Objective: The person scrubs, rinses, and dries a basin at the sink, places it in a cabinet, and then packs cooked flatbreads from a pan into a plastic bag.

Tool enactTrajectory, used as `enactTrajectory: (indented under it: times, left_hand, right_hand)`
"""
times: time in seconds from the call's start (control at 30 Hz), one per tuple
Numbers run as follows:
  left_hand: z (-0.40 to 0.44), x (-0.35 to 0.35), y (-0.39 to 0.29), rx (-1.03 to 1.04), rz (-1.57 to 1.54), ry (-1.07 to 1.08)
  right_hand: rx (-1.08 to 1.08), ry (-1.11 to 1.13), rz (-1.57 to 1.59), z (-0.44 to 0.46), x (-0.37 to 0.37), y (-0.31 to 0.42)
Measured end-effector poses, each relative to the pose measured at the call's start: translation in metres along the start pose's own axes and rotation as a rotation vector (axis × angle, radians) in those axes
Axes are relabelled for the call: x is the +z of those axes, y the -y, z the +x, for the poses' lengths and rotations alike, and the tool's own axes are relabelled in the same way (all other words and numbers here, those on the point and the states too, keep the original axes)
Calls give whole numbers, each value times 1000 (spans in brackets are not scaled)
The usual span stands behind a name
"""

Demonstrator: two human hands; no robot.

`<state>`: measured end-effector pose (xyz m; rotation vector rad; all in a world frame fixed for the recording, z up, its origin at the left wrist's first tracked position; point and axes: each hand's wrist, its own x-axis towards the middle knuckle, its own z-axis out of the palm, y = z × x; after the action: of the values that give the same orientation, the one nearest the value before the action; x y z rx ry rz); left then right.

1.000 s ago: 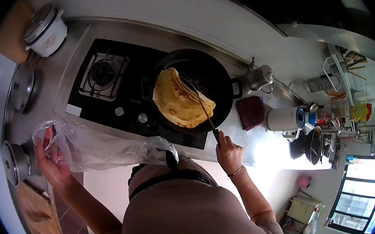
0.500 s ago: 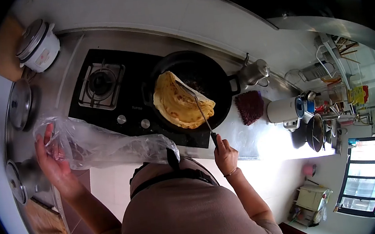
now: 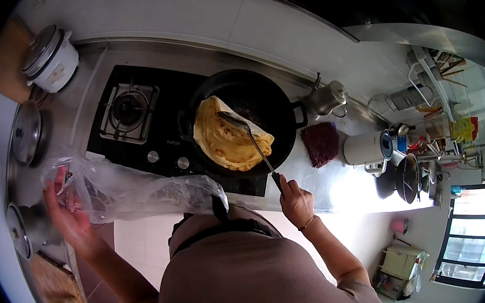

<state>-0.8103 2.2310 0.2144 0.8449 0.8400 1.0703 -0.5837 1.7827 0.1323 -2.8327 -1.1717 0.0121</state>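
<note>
My right hand (image 3: 298, 203) is wrapped round the black handle of a metal spatula (image 3: 259, 150). The spatula's head rests on top of a folded, golden-brown flatbread (image 3: 224, 141). This flatbread lies in the left half of a black two-handled wok (image 3: 275, 98) on the gas stove (image 3: 158, 98). On the left, my left hand (image 3: 71, 217) is at the mouth of a clear plastic bag (image 3: 146, 187), its fingers inside and gripping the plastic. The bag stretches along the counter's front edge towards my waist.
A bare burner (image 3: 128, 109) is left of the wok. Further left stand a rice cooker (image 3: 53, 61) and a pot lid (image 3: 26, 134). To the wok's right are a metal kettle (image 3: 326, 98), a dark red cloth (image 3: 320, 144) and a white electric kettle (image 3: 365, 148).
The spatula's head has shifted left, from the flatbread's folded edge onto its top. The left hand and bag have hardly moved. The view has shifted slightly.
</note>
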Motion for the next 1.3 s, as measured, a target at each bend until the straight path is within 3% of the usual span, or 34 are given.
enactTrajectory:
  times: [0.13,0.3,0.43,0.5,0.67,0.77,0.83,0.87,0.93,0.97,1.03,1.07,1.1,1.17,1.3]
  left_hand:
    - [-3,-2,-9,47,44,85]
    - [-25,35,-5,108,89,-42]
    - [-38,38,4,89,82,15]
    - [-49,49,8,89,114,-101]
    - [-64,41,7,101,71,-43]
    - [-69,34,6,109,37,-52]
    - [-72,30,6,113,19,-46]
    - [-74,29,5,123,13,-64]
    - [-77,25,4,131,7,-87]
    - [-80,22,5,125,7,-114]
    - [-85,21,6,115,4,-156]
    - [-90,26,5,124,44,-225]
    - [-93,28,6,133,85,-293]
    - [-91,0,8,87,47,-242]
    - [-98,-23,5,73,77,-250]
  right_hand:
    - [15,-47,100,7,-6,-14]
    - [13,-28,122,19,-20,-37]
    - [-2,-8,230,27,-25,-53]
    - [-36,-89,333,35,-25,-71]
    - [-48,-13,406,62,-37,-105]
    - [-179,-51,386,90,-40,-139]
    - [-55,94,434,118,-52,-152]
    - [-61,97,434,132,-49,-153]
    - [34,206,29,153,-36,-152]
    - [23,205,24,163,-29,-151]
    - [-144,109,-220,180,-26,-134]
    - [-98,270,-252,192,-32,-116]
    - [-107,273,-255,203,-19,-110]
    - [-95,267,53,224,18,-106]
    - [-175,249,121,262,55,-81]
